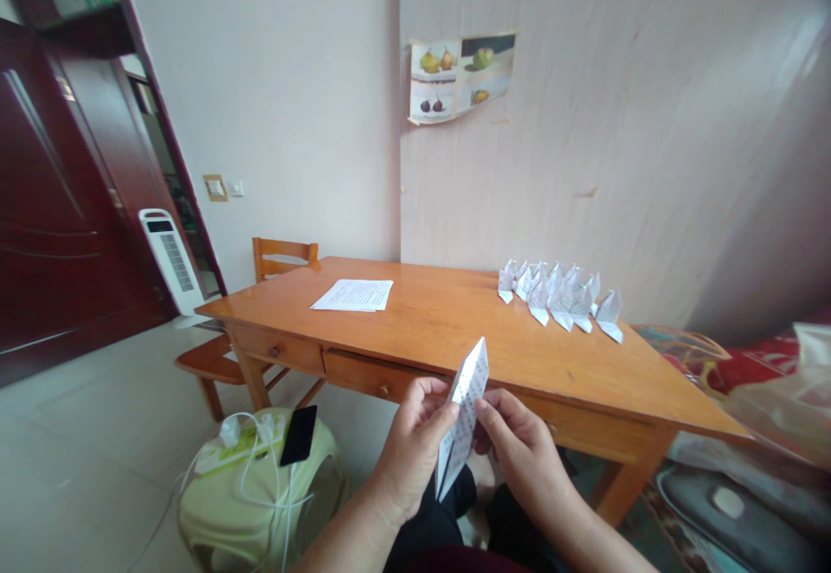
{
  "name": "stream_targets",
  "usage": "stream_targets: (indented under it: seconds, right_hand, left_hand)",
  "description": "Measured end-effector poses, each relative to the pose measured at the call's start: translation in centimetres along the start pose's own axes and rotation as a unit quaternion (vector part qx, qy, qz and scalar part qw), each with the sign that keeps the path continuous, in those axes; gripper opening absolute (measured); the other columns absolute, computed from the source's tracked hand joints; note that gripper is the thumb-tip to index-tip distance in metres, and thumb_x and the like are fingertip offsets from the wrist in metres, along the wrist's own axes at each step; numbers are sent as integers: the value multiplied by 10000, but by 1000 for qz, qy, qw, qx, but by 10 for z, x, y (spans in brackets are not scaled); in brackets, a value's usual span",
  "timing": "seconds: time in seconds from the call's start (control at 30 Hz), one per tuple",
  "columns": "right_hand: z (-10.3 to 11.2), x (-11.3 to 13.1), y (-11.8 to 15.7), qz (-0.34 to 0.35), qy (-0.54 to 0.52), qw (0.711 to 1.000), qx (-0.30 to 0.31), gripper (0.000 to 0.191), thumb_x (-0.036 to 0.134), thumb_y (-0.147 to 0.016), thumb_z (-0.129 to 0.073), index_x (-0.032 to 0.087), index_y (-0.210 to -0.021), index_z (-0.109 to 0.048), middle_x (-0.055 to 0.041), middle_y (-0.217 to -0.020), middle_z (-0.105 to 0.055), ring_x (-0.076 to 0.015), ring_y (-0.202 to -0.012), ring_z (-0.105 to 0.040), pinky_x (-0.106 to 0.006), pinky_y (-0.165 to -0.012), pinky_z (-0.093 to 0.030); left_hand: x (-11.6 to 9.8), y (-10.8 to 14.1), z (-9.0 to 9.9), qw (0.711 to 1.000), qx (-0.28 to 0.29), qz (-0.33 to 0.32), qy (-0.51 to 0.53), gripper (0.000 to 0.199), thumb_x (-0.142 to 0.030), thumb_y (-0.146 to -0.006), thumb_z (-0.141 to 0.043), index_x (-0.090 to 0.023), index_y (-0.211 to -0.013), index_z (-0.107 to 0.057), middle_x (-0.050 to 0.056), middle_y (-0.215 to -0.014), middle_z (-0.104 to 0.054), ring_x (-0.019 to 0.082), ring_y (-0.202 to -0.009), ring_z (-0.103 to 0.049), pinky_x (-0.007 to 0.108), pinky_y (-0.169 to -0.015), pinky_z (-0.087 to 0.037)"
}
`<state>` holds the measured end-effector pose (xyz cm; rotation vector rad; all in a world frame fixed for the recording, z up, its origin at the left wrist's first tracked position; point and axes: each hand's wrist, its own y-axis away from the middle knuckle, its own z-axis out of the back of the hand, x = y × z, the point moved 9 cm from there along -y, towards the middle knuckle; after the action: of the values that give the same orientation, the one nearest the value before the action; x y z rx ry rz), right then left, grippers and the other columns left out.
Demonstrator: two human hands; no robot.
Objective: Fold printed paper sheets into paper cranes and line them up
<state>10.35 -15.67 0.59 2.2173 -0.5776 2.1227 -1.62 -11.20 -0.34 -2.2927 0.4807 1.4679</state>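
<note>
A folded sheet of printed paper [468, 395] is held up between both hands in front of the table's near edge. It comes to a point at the top, and its lower end is split into layers. My left hand [415, 439] pinches its left side with the thumb on the near face. My right hand [519, 439] grips the right edge between thumb and fingers; some of those fingertips are hidden. On the table's right side stand several folded paper pieces [558, 292] in a cluster. A stack of printed sheets [354, 294] lies flat at the left.
The wooden table [441, 313] has a slightly pulled-out drawer [370, 374]. A green plastic stool [227, 512] at lower left bears a power strip [217, 456], white cables and a black phone [299, 434]. Behind it is a wooden chair [286, 248]. Bags [779, 408] lie at the right.
</note>
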Motion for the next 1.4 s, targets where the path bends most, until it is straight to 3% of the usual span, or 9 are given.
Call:
stream_targets:
  seconds: [0.17,0.47,0.73,1.0,1.2,1.4]
  right_hand:
    - [-1,-5,-1,-2,-9,1000,2,356,543,-874,-641,195,-802,-622,19,-643,-561,-136,-593,-499,-251,-562,-417]
    - [-9,-7,4,-6,58,998,4,274,465,-854,-635,197,-801,-616,24,-669,-549,-142,-613,-485,-259,-565,-388]
    - [-14,-3,3,50,62,997,-1,290,472,-855,-644,185,-815,-639,1,-717,-598,-166,-682,-540,-280,-654,-444]
    - [-24,1,7,29,1,1000,13,268,451,-866,-647,193,-797,-626,11,-720,-585,-144,-662,-512,-258,-630,-422]
    - [-30,2,5,32,-2,999,28,316,506,-847,-668,192,-827,-641,-2,-735,-610,-160,-683,-556,-275,-655,-458]
    - [-36,14,6,99,108,989,35,274,476,-860,-661,239,-964,-750,-64,-953,-657,-232,-913,-613,-338,-776,-482]
  left_hand:
    - [-4,0,2,999,-15,6,-50,267,-394,-850,-705,-180,-880,-549,2,-762,-615,149,-701,-566,263,-666,-463]
    - [-13,5,13,994,-62,-31,-89,284,-430,-818,-730,-170,-861,-625,7,-769,-623,156,-727,-562,250,-675,-437]
    - [-27,14,16,991,-72,-40,-109,213,-347,-770,-754,-166,-801,-646,12,-740,-644,152,-691,-558,245,-657,-427]
    - [-22,14,19,999,-46,-21,10,174,-312,-791,-721,-163,-805,-632,21,-769,-654,157,-716,-579,272,-698,-453]
    - [-23,14,22,998,-54,-23,-5,212,-315,-750,-779,-164,-843,-663,36,-826,-682,166,-765,-602,277,-750,-456]
    - [-17,11,30,994,-52,0,97,160,-287,-764,-740,-170,-833,-655,17,-756,-668,156,-713,-606,275,-705,-453]
